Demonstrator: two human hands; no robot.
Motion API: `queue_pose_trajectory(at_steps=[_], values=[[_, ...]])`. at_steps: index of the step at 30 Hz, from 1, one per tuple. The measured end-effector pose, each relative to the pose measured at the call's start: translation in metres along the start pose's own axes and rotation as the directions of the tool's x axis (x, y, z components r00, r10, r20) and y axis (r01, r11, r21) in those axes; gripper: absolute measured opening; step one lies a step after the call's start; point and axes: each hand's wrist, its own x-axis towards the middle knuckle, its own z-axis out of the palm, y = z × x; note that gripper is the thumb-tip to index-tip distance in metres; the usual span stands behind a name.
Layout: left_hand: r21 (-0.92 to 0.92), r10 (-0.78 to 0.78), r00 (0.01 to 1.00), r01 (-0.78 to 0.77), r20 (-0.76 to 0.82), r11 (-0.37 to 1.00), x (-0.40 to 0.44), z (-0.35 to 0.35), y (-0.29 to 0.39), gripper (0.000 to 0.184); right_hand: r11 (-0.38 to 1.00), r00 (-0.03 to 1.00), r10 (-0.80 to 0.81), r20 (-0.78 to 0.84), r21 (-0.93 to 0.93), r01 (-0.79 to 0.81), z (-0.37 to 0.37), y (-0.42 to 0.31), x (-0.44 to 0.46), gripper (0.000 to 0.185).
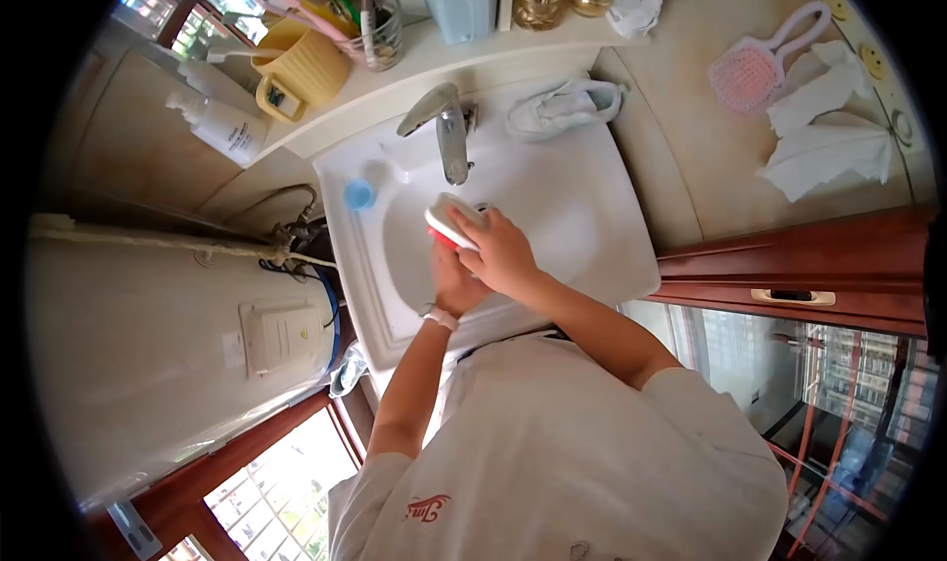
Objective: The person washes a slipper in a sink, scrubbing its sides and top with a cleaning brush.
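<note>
Over the basin of the white sink (631, 255), my two hands meet around a small oval object, apparently a scrub brush (441, 213), white on top with a red underside. My right hand (503, 255) is closed over its top and side. Underneath, my left hand (458, 283), with a pale band on the wrist, is pressed against the red side; its fingers are largely hidden. A metal faucet (452, 142) stands just beyond the hands. On the sink's back right ledge lies a wet-looking white shoe (562, 107), and a blue cup (359, 195) sits at the left.
A shelf behind the sink carries a yellow mug (304, 63), a glass of toothbrushes (375, 43) and a blue holder (462, 3). White pump bottles (215, 122) stand left. At right lie a pink hairbrush (748, 75) and crumpled tissues (824, 151). A white tank (168, 354) flanks the left side.
</note>
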Motion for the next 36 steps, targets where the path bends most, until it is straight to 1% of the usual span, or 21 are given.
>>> queue_pose_trajectory(at_steps=[2,3,4,6,7,9,10,12,13,15,16,20,22,25,27,28,30,33,34,35,36], values=[[-0.295,-0.204,0.979,0.203,0.028,0.934,0.006,-0.020,-0.015,0.087,0.984,0.996,-0.089,0.016,0.159,0.086,0.004,0.008,0.005,0.061],[-0.242,-0.324,0.946,0.309,-0.025,0.920,0.001,-0.023,-0.036,0.088,0.980,0.995,-0.071,0.064,0.191,0.058,0.014,0.017,-0.010,0.060],[-0.235,-0.322,0.946,0.306,-0.033,0.923,-0.004,-0.027,-0.046,0.088,0.978,0.995,-0.081,0.061,0.197,0.067,0.034,0.034,-0.029,0.060],[-0.389,-0.423,0.906,0.394,0.012,0.833,-0.011,-0.036,-0.050,0.089,0.957,0.988,0.111,0.111,0.257,-0.136,0.058,0.054,-0.050,0.060],[-0.298,-0.377,0.926,0.369,0.030,0.881,-0.012,-0.040,-0.045,0.093,0.956,0.988,0.104,0.117,0.263,-0.132,0.061,0.057,-0.045,0.060],[-0.294,-0.378,0.926,0.356,-0.018,0.887,-0.016,-0.038,-0.051,0.095,0.911,0.965,0.253,-0.074,0.354,-0.212,0.058,0.057,-0.040,0.060],[-0.300,-0.359,0.930,0.322,-0.076,0.898,-0.016,-0.037,-0.050,0.097,0.906,0.972,0.201,-0.119,0.400,-0.138,0.052,0.054,-0.031,0.058],[-0.340,-0.349,0.924,0.282,-0.155,0.897,-0.010,-0.042,-0.050,0.088,0.855,0.987,0.157,-0.034,0.505,-0.119,0.044,0.041,-0.020,0.056],[-0.295,-0.318,0.946,0.288,-0.057,0.911,-0.008,-0.051,-0.052,0.078,0.843,0.985,0.157,0.077,0.509,-0.174,0.035,0.031,-0.017,0.055],[-0.127,-0.324,0.932,0.345,0.162,0.930,-0.006,-0.069,-0.046,0.046,0.831,0.993,0.098,0.069,0.543,-0.119,0.050,0.030,-0.016,0.054],[-0.123,-0.325,0.932,0.346,0.163,0.930,-0.005,-0.073,-0.040,0.046,0.816,0.998,0.041,0.057,0.574,-0.067,0.050,0.024,-0.014,0.054],[-0.328,-0.428,0.891,0.455,0.154,0.828,-0.014,-0.078,-0.016,0.029,0.894,0.980,-0.061,0.190,0.447,-0.031,0.033,0.018,-0.017,0.049],[-0.205,-0.488,0.853,0.520,0.186,0.829,-0.025,-0.083,-0.015,0.029,0.853,0.931,0.108,0.349,0.449,-0.267,0.041,0.039,-0.015,0.048],[-0.235,-0.450,0.882,0.471,0.139,0.850,-0.044,-0.077,-0.020,0.031,0.876,0.958,0.012,0.288,0.460,-0.149,0.048,0.026,-0.036,0.048],[-0.236,-0.503,0.850,0.527,0.160,0.816,-0.052,-0.080,-0.016,0.030,0.893,0.974,-0.150,0.170,0.446,0.059,0.031,0.003,-0.046,0.048],[-0.244,-0.539,0.825,0.566,0.171,0.788,-0.052,-0.079,-0.014,0.030,0.892,0.975,-0.145,0.170,0.449,0.055,0.037,0.009,-0.043,0.048],[-0.279,-0.531,0.838,0.544,0.126,0.792,-0.054,-0.073,-0.014,0.029,0.867,0.924,0.178,0.338,0.391,-0.310,0.048,0.029,-0.032,0.049],[-0.222,-0.390,0.910,0.414,0.144,0.883,-0.049,-0.075,-0.022,0.020,0.918,0.973,-0.194,0.129,0.373,0.134,0.029,-0.016,-0.036,0.049],[-0.261,-0.450,0.883,0.470,0.134,0.843,-0.054,-0.072,-0.024,0.019,0.894,0.949,-0.316,0.006,0.338,0.296,0.030,-0.022,-0.037,0.049],[-0.303,-0.508,0.852,0.520,0.124,0.799,-0.058,-0.069,-0.025,0.018,0.891,0.949,-0.315,0.001,0.343,0.296,0.035,-0.023,-0.037,0.049],[-0.328,-0.483,0.875,0.460,0.013,0.825,-0.045,-0.064,-0.018,0.019,0.928,0.980,-0.182,0.078,0.342,0.145,0.041,-0.018,-0.030,0.049]])
